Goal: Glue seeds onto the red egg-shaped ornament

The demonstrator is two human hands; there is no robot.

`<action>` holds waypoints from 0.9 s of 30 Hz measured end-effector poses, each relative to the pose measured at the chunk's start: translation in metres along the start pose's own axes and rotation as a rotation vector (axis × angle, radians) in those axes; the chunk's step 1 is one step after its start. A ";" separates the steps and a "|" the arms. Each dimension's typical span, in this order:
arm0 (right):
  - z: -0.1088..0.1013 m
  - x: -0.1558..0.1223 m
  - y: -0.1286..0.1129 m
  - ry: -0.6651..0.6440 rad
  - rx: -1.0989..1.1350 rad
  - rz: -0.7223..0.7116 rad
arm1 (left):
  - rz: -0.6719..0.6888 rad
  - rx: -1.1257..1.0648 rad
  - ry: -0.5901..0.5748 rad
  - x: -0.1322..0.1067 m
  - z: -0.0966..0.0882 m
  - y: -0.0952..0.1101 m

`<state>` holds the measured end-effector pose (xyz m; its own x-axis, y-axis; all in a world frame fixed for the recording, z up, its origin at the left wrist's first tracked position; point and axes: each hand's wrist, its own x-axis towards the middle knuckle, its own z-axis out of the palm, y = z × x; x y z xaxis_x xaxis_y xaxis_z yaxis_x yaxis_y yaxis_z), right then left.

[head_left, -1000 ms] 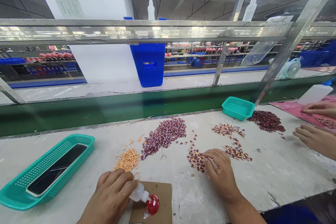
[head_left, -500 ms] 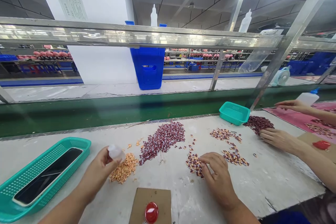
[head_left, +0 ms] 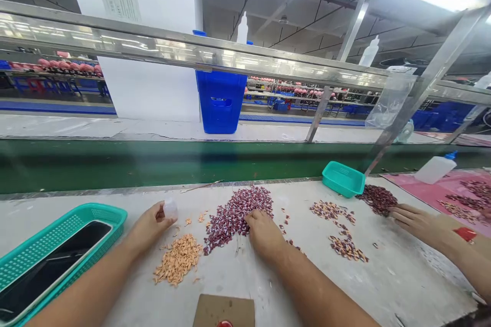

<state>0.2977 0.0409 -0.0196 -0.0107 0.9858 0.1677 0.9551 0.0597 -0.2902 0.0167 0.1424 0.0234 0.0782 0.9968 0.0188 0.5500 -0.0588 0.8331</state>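
Observation:
My left hand is closed around a small white squeeze bottle, held upright just above the table, behind a pile of small orange pieces. My right hand rests, fingers curled down, on the near edge of a big heap of dark red and white pieces. What its fingertips hold is hidden. A brown cardboard square with a red cap at its front edge lies near me.
A teal basket holding a black phone sits at the left. A small teal basket, more piles of pieces and a white bottle lie to the right, where another person's hand rests. A green conveyor belt runs behind.
My left hand lifted the small bottle off the cardboard and carried it back past the orange pile. My right hand moved from the small mixed pile to the big dark red heap.

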 end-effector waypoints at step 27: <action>0.008 -0.034 -0.055 -0.113 0.302 -0.138 | 0.597 0.484 -0.385 -0.104 0.005 -0.002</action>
<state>0.2436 0.0049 -0.0167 -0.1826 0.9752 0.1248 0.8115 0.2212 -0.5409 0.0115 0.0390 0.0173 0.6957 0.7087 0.1171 0.6145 -0.6716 0.4140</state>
